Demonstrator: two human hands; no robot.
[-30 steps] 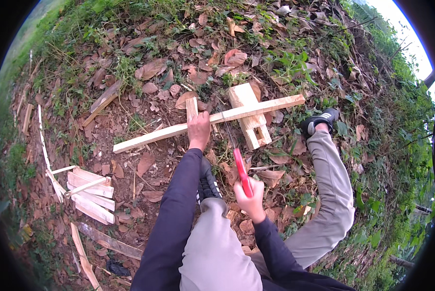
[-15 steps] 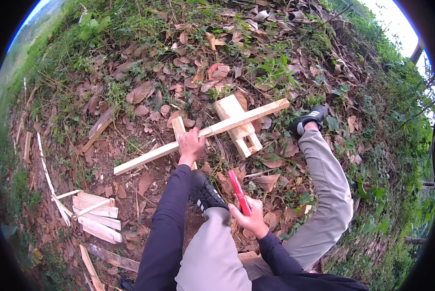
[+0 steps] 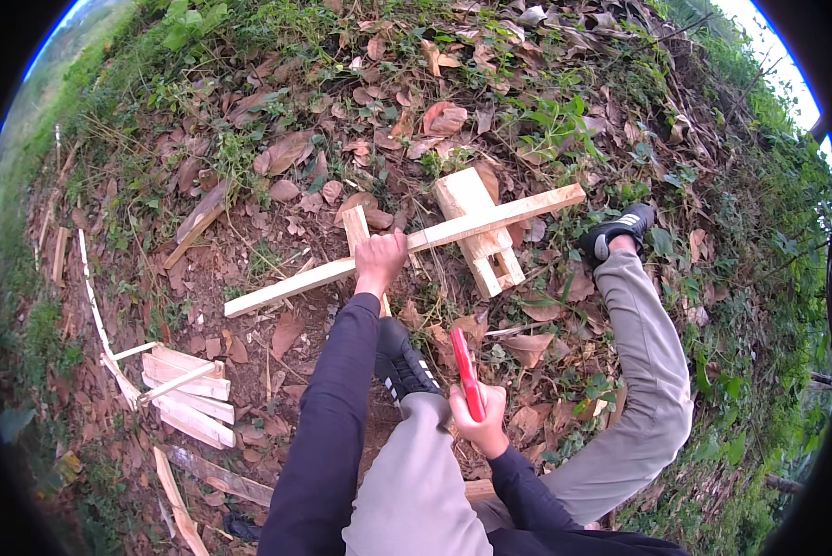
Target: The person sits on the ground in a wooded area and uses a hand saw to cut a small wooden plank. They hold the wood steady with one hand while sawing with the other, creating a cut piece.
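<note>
A long pale squared wooden bar (image 3: 490, 219) lies slantwise over the ground. My left hand (image 3: 381, 260) is closed around its middle, where it crosses a shorter wooden piece (image 3: 355, 226). Much of the shorter piece is hidden by the hand; its lower end shows near my left shoe (image 3: 400, 360). The bar's right part rests across a thick wooden block (image 3: 467, 199) with a notched opening at its near end. In my right hand (image 3: 481, 419), closed beside my left knee, a slim red tool (image 3: 467, 369) points up; I cannot make out its kind.
Several short pale wood pieces (image 3: 193, 410) lie stacked at the left, with a thin bent strip (image 3: 91, 283) beside them. A rough wood offcut (image 3: 196, 225) lies farther up, and planks (image 3: 216, 474) at the lower left. Dry leaves and weeds cover the sloping ground. My right shoe (image 3: 617, 230) stands right of the block.
The whole scene has shifted slightly to the right in view. My left hand keeps its hold on the bar, its knuckles turned more upward; the red tool is more upright.
</note>
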